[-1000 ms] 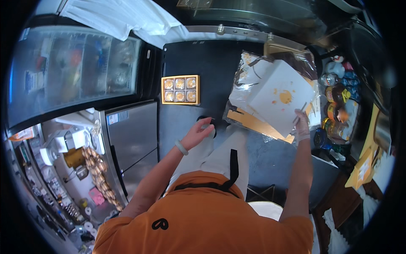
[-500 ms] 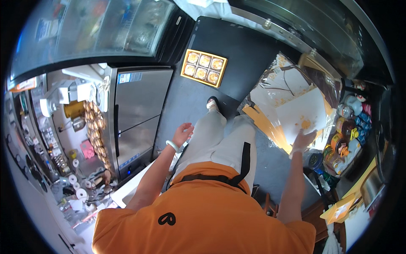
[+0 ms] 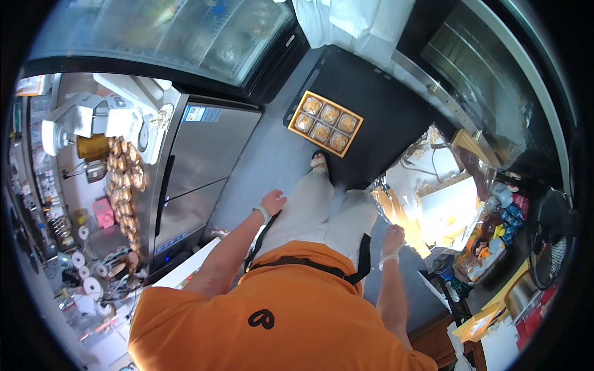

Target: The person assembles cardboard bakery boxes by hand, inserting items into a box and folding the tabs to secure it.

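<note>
My left hand [image 3: 273,202], with a pale bangle at the wrist, hangs beside my left thigh. Its fingers are loosely bent and a little apart, with nothing in them. By my right thigh, my right hand [image 3: 393,234] has its fingers curled in, and nothing shows in it. Just right of that hand lies a stack of white boards [image 3: 447,207] under clear plastic film, with yellow card along its near side. Ahead of my feet, a yellow-edged box [image 3: 326,123] holds several round golden pastries in clear cups. It sits on a black surface [image 3: 387,102].
A steel fridge [image 3: 204,161] stands at the left, below a glass-fronted cabinet [image 3: 167,31]. Farther left are shelves and a counter with rolls. At the right are an oven-like glass door [image 3: 489,74], bottles in a crate [image 3: 489,241] and a black fan [image 3: 549,238].
My right hand has moved left off the boards, and its fingers have curled in. My left hand has dropped nearer my thigh. The view has shifted, so the pastry box appears lower and farther right.
</note>
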Tool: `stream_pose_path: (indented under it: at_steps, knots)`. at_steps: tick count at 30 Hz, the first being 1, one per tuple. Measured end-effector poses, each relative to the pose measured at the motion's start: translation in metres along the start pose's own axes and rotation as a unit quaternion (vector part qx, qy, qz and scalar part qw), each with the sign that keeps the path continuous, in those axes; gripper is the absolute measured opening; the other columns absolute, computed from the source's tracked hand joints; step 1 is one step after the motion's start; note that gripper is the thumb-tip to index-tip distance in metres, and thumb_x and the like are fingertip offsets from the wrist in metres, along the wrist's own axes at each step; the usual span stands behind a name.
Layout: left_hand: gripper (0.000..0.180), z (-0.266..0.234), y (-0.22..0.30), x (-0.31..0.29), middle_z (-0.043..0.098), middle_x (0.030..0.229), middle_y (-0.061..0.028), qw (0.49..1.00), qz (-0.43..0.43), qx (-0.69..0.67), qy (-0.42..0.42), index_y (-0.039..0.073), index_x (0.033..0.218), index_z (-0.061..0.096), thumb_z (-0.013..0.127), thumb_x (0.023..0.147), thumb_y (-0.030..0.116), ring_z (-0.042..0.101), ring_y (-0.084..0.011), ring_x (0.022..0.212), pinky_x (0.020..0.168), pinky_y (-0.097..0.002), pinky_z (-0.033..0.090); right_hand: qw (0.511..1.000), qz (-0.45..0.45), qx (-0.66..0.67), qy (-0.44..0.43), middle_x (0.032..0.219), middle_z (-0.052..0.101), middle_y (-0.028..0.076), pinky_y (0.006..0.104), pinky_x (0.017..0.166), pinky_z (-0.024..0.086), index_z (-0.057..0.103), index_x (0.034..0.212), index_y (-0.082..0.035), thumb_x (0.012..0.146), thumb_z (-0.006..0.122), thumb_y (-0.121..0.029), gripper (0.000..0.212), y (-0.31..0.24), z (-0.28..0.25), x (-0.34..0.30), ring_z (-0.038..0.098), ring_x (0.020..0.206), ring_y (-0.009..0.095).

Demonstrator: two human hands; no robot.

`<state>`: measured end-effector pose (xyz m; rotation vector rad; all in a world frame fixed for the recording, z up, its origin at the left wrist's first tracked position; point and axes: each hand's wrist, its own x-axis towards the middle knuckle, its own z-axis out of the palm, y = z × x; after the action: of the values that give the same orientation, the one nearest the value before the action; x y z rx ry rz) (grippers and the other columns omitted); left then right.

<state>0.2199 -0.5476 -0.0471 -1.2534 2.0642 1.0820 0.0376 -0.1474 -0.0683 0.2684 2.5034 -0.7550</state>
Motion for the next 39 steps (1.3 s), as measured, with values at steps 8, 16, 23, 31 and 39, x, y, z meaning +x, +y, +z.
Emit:
stream_pose_path:
  at_steps: [8,16,23,31,39]
  knots:
    - [0.039,-0.078,0.002,0.127,0.064,0.101,-0.0155,0.996,0.074,0.019,0.037,0.003,0.109,0.06,0.066,0.08,0.029,0.061,-0.0293,0.094,0.084,-0.036,0.048,0.997,-0.034,0.046,-0.049,0.096,0.062,0.019,0.0419,0.086,0.043,0.065,0.092,-0.001,0.086,0.056,-0.025,0.027,-0.108,0.071,0.003,0.056,0.096,0.036]
    - [0.035,-0.088,-0.017,0.176,0.063,0.094,-0.0084,0.989,0.13,-0.063,-0.003,0.002,0.115,0.057,0.063,0.085,0.021,0.059,-0.0151,0.08,0.068,-0.0287,0.048,0.99,-0.076,0.057,-0.106,0.102,0.064,0.018,0.0386,0.089,0.044,0.064,0.104,-0.005,0.086,0.059,-0.03,0.031,-0.175,0.09,-0.001,0.059,0.101,0.033]
    - [0.041,-0.072,0.017,0.179,0.063,0.095,-0.0108,0.988,0.0,-0.068,-0.136,-0.002,0.117,0.054,0.063,0.084,0.02,0.061,-0.0175,0.079,0.071,-0.0297,0.049,0.971,0.161,0.174,0.008,0.106,0.063,0.017,0.0395,0.093,0.043,0.06,0.111,-0.003,0.083,0.065,-0.029,0.039,-0.019,0.041,-0.012,0.06,0.101,0.032]
    - [0.039,-0.033,0.051,0.183,0.062,0.095,-0.009,0.984,0.092,-0.024,-0.15,0.0,0.119,0.052,0.06,0.086,0.019,0.061,-0.0154,0.077,0.064,-0.0283,0.048,0.96,0.257,-0.073,0.081,0.137,0.036,0.025,0.0423,0.096,0.043,0.019,0.142,0.002,0.07,0.078,-0.036,0.1,0.072,-0.048,0.039,0.044,0.121,0.037]
    - [0.034,0.052,0.081,0.093,0.064,0.088,-0.0084,0.988,0.083,0.037,-0.125,-0.003,0.116,0.054,0.06,0.086,0.012,0.061,-0.0155,0.075,0.065,-0.0284,0.049,0.948,0.263,-0.132,0.123,0.137,0.038,0.021,0.0449,0.08,0.05,0.015,0.142,0.002,0.083,0.061,-0.031,0.083,0.158,-0.04,0.103,0.054,0.109,0.035]
